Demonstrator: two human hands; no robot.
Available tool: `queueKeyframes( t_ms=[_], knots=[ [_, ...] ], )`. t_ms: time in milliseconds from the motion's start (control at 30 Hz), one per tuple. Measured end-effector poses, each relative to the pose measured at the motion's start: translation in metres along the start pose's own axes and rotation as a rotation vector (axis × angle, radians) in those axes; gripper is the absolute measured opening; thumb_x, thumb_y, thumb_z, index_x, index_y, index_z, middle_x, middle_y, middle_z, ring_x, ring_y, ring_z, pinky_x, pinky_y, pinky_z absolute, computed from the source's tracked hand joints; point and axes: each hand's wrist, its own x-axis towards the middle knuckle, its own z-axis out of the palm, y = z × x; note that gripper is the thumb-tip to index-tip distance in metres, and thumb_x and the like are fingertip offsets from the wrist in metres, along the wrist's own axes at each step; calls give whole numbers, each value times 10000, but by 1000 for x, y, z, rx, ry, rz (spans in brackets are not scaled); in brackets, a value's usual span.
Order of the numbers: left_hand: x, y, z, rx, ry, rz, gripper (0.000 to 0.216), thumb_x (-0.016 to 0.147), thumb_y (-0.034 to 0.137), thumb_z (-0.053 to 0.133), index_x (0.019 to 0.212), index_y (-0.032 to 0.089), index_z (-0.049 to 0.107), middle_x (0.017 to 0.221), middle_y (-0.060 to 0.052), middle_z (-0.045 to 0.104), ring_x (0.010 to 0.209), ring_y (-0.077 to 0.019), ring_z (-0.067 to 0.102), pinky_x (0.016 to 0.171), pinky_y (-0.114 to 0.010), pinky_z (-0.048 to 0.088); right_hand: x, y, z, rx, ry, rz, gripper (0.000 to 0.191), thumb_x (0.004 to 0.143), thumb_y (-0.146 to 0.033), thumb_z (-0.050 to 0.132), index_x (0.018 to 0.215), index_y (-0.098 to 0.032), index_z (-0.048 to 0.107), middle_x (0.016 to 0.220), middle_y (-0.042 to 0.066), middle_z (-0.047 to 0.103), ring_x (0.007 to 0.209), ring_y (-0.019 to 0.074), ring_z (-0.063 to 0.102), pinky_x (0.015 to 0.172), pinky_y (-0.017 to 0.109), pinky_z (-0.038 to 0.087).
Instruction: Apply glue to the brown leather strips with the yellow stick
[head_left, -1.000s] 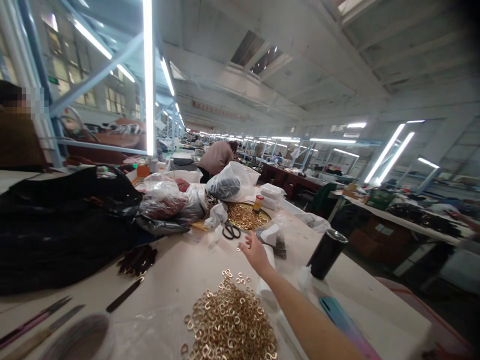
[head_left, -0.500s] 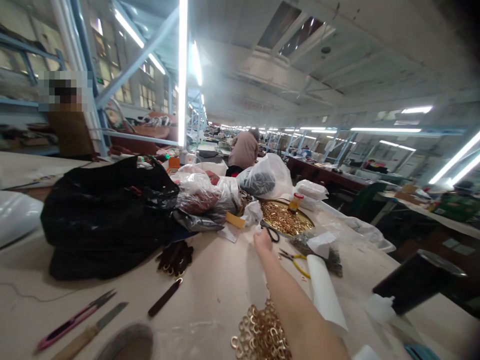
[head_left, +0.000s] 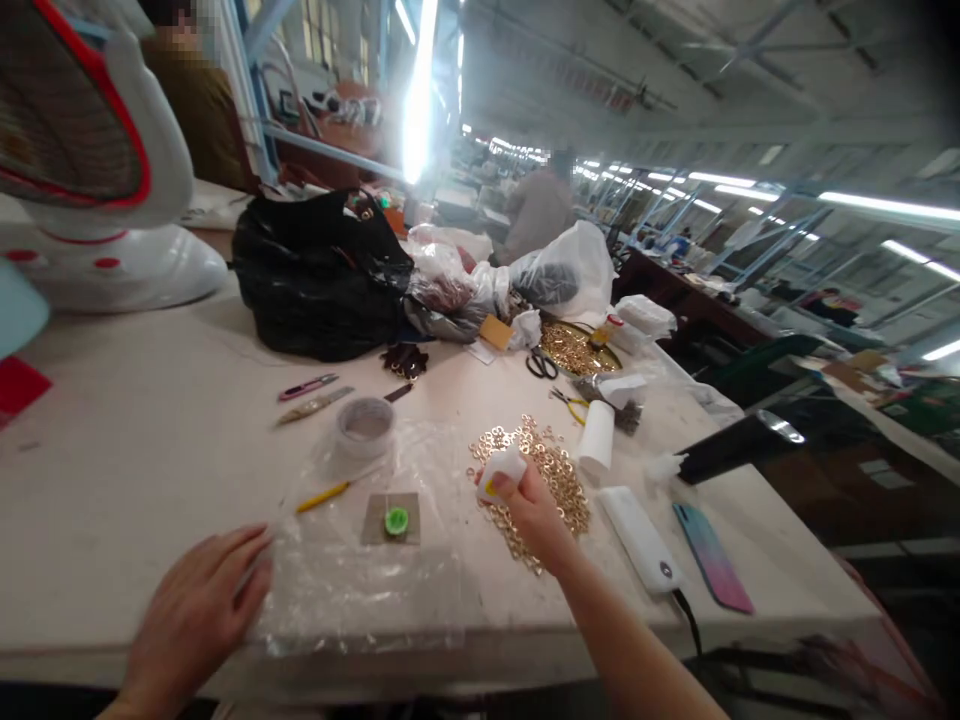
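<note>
My right hand [head_left: 529, 505] is closed around a small white object with a yellow mark [head_left: 501, 470], held just above the near edge of a heap of gold metal rings [head_left: 536, 475]. My left hand [head_left: 196, 610] lies flat with fingers spread on the near left corner of a clear plastic sheet [head_left: 360, 560] on the table. On that sheet rest a brown square with a green button-like piece [head_left: 394, 520] and a yellow pencil [head_left: 322, 496]. A roll of tape [head_left: 364, 427] stands behind the sheet.
A white power bank [head_left: 641, 525] and a phone [head_left: 711, 555] lie right of the rings, with a white roll [head_left: 598, 450] and a tilted black tumbler [head_left: 739, 445]. Farther back are black bags [head_left: 315, 275], clear bags [head_left: 555, 275], scissors [head_left: 541, 365], a tray of gold parts [head_left: 574, 347]. A white fan [head_left: 90, 190] stands left. People work behind.
The view dropped and pulled back toward the near table edge. My right hand came back from the scissors area to the ring heap, now holding the white object. My left hand has come into view.
</note>
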Motion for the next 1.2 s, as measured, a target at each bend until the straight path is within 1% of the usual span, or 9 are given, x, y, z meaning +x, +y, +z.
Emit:
queueKeyframes(
  t_ms=[67, 167, 367, 533, 700, 800, 933, 1000, 1200],
  knots=[
    [2, -2, 0, 23, -18, 68, 292, 849, 384, 438, 970, 178, 607, 1040, -126, 644, 960, -282, 589, 912, -471, 427, -39, 3, 13, 124, -79, 95, 331, 741, -482, 643, 899, -209, 543, 847, 40, 676, 809, 204, 617, 769, 352, 483],
    [18, -2, 1, 4, 2, 137, 269, 857, 337, 433, 943, 160, 616, 1016, -124, 647, 929, -274, 597, 871, -443, 451, -65, 4, 30, 302, -46, 175, 362, 730, -486, 655, 943, -212, 557, 903, 41, 690, 836, 202, 631, 802, 376, 485],
    [38, 20, 10, -28, 65, 257, 284, 868, 319, 416, 952, 138, 617, 1012, -148, 634, 952, -278, 581, 895, -440, 431, -64, -45, 48, 472, -63, 38, 363, 693, -477, 687, 940, -226, 597, 961, 46, 699, 920, 216, 620, 804, 373, 487],
    [38, 20, 25, -16, 130, 175, 300, 871, 310, 391, 962, 122, 607, 1042, -164, 621, 967, -290, 578, 916, -449, 422, -61, -82, 58, 468, -63, -73, 347, 680, -465, 697, 911, -220, 611, 950, 29, 697, 876, 207, 621, 802, 364, 483],
    [37, 12, 28, -40, 149, 110, 353, 876, 317, 361, 955, 74, 605, 1012, -188, 628, 956, -288, 593, 910, -420, 439, -56, -93, 66, 441, -79, -156, 331, 711, -468, 667, 940, -245, 578, 945, 12, 677, 889, 198, 606, 805, 356, 481],
    [37, 14, 26, -36, 136, 94, 361, 876, 317, 360, 945, 67, 612, 998, -188, 634, 938, -290, 601, 886, -417, 454, -56, -78, 65, 197, -65, -230, 292, 784, -432, 590, 1007, -251, 540, 930, 7, 652, 858, 187, 600, 783, 336, 477],
    [34, 18, 27, -38, 125, 78, 339, 874, 301, 379, 961, 72, 613, 1007, -174, 636, 948, -286, 593, 898, -421, 445, -59, -35, 57, -709, -51, -266, 296, 873, -314, 482, 1155, -225, 495, 941, 35, 653, 814, 189, 602, 704, 294, 459],
    [32, 18, 28, -41, 125, 78, 325, 870, 298, 388, 964, 83, 614, 1004, -164, 638, 943, -282, 591, 898, -423, 444, -58, -16, 55, -1047, -100, -243, 295, 875, -267, 488, 1164, -212, 510, 970, 55, 669, 842, 199, 615, 714, 289, 448],
    [31, 23, 27, -42, 116, 97, 279, 855, 266, 421, 955, 94, 616, 985, -156, 641, 922, -284, 586, 884, -443, 444, -48, 6, 60, -1344, -211, -268, 210, 846, -205, 529, 1048, -213, 587, 955, 72, 659, 841, 206, 615, 715, 286, 419]
  ],
)
